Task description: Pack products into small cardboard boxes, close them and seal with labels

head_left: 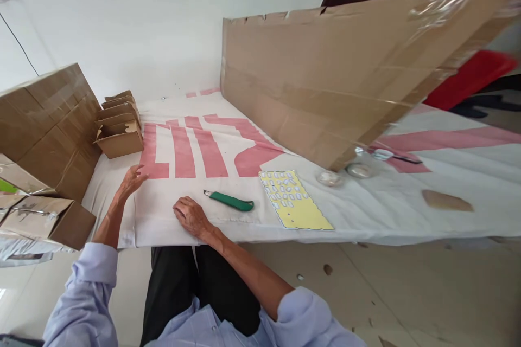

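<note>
My left hand (132, 180) reaches forward over the left side of the cloth-covered table (163, 217), its fingers apart and nothing in them. Just beyond it stands a row of small open cardboard boxes (121, 138), set one behind another. My right hand (191, 218) rests on the cloth near the front edge with its fingers curled in, and no object shows in it. A green utility knife (232, 200) lies to the right of that hand, apart from it. Farther right is a yellow sheet (299, 211) with rows of small pale pieces on it.
Large cardboard boxes (44, 124) and a smaller carton (49, 219) stand at the left. A big cardboard panel (325, 76) leans across the back right. By its lower corner lie tape rolls (330, 177). A cardboard scrap (446, 200) lies at the right.
</note>
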`<state>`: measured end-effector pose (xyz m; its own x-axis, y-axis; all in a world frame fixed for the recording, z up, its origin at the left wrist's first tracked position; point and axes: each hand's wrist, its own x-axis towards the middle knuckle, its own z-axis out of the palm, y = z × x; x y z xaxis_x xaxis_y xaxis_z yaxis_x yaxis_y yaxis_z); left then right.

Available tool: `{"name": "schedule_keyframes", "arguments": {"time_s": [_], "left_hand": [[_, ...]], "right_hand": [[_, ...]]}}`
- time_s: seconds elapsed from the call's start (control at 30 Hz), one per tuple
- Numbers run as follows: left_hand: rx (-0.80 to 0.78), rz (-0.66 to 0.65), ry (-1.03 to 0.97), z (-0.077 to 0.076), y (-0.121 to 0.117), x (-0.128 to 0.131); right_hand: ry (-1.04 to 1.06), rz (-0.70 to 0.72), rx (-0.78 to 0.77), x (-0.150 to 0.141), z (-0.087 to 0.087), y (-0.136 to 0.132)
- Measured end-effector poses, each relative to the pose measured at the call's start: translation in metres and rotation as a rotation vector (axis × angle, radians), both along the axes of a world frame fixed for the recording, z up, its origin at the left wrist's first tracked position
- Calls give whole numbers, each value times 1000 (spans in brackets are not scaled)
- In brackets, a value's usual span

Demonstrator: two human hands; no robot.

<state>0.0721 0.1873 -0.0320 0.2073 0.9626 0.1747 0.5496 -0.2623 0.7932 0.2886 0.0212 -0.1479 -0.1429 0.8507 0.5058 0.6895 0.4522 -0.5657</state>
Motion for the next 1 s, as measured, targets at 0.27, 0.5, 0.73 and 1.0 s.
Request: {"name": "schedule_keyframes", "arguments": {"time_s": [0.27,0.5,0.73,1.0], "left_hand": [[53,-7,-52,-27,-141,-30],[220,259,-73,-32,-238,-85],[496,662,234,20,-229,-196],[366,583,475,8,-197,-212]], "right_hand": [[-116,-294,46,80,-6,-39],[-410,-517,-107,134,-31,-65],[-433,-549,-114,130,-42,-67],[-413,-541,-79,131,-47,-63]]}}
